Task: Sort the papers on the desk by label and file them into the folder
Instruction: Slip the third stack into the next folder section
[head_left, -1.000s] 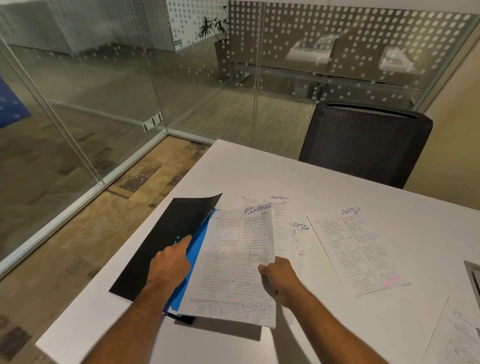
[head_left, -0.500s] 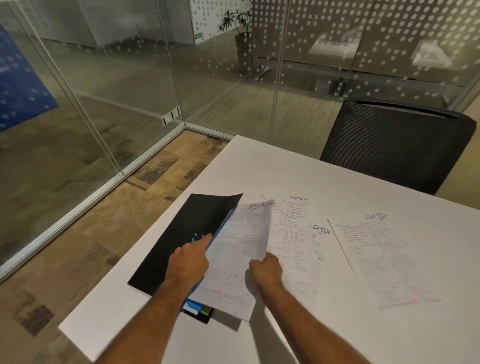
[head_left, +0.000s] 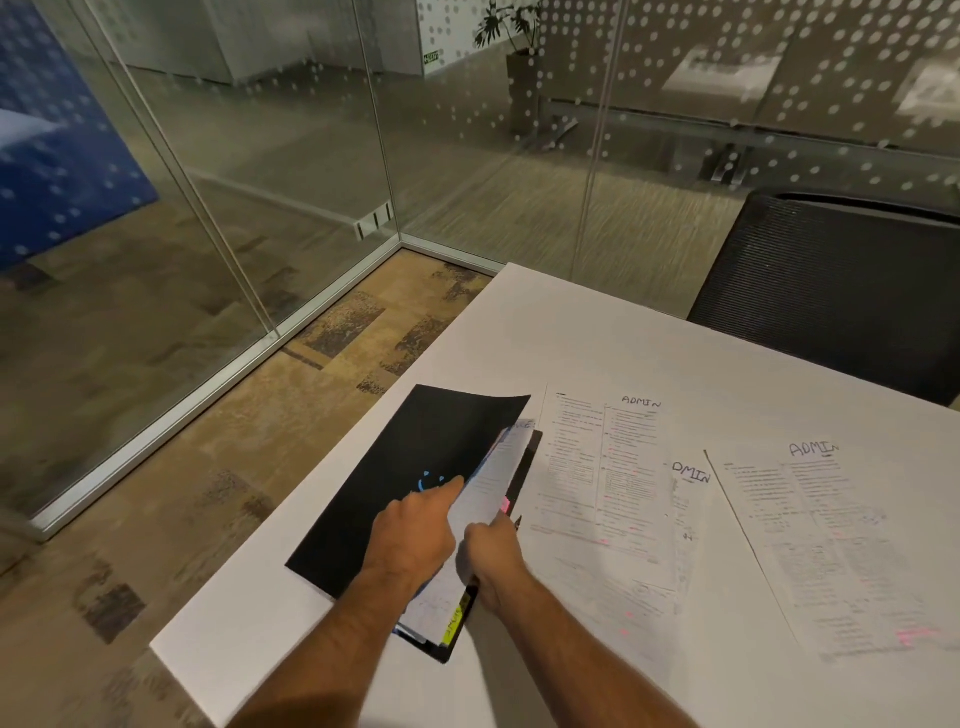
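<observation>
A black folder (head_left: 395, 467) lies open at the table's left edge, its cover curled up. My left hand (head_left: 415, 535) holds that cover back, index finger stretched along its edge. My right hand (head_left: 493, 561) pinches the FINANCE sheet (head_left: 493, 478), which stands nearly on edge inside the folder; only the end of its label shows. Coloured tabs (head_left: 454, 618) stick out at the folder's near end. To the right, three sheets marked ADMIN lie flat: one beside the folder (head_left: 602, 467), one mostly covered (head_left: 691, 473), one further right (head_left: 831, 545).
The white table (head_left: 623, 332) ends in a corner just left of the folder, with carpet floor below. A black mesh chair (head_left: 831, 291) stands at the far side. Glass walls (head_left: 311, 208) enclose the room on the left and behind.
The FINANCE sheet has swung from lying open on the table to nearly upright inside the folder. Both hands have closed in together, and the cover has risen over the sheet.
</observation>
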